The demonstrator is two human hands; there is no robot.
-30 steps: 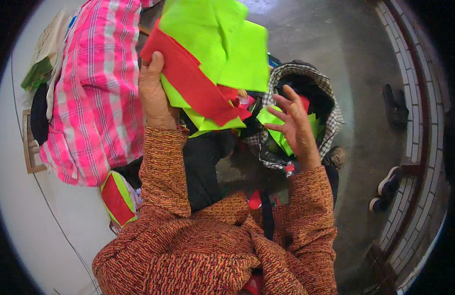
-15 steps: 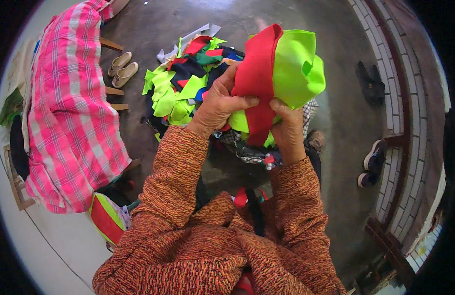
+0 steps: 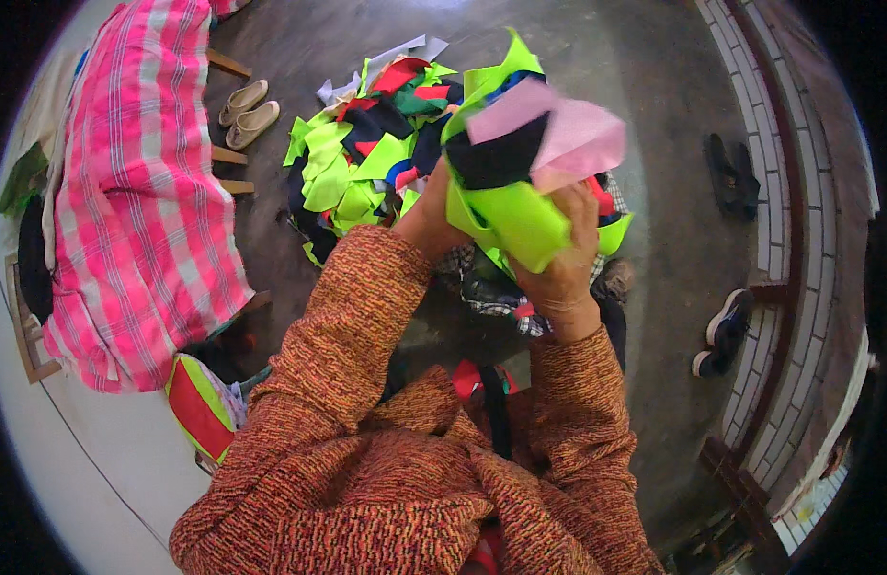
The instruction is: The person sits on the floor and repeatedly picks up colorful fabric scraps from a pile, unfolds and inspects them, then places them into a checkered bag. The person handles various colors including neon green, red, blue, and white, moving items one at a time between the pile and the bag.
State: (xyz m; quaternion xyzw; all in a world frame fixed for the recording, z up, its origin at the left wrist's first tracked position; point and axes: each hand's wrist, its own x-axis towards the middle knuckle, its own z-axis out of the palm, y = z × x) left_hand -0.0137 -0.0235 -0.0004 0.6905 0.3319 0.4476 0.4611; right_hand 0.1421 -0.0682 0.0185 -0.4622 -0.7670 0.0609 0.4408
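Over the gray floor [image 3: 678, 393], the left hand [image 3: 432, 218] and right hand [image 3: 563, 273] both grasp a cloth scrap bundle [image 3: 506, 158] ahead between them, the right nearer the checked bag [image 3: 491, 305].

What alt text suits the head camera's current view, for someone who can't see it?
A person's right hand grips a bundle of lime, black and pink fabric, with the left hand partly hidden behind it. Beyond lies a heap of colorful scraps on a grey floor; pink plaid cloth drapes at left, and dark shoes sit at right.
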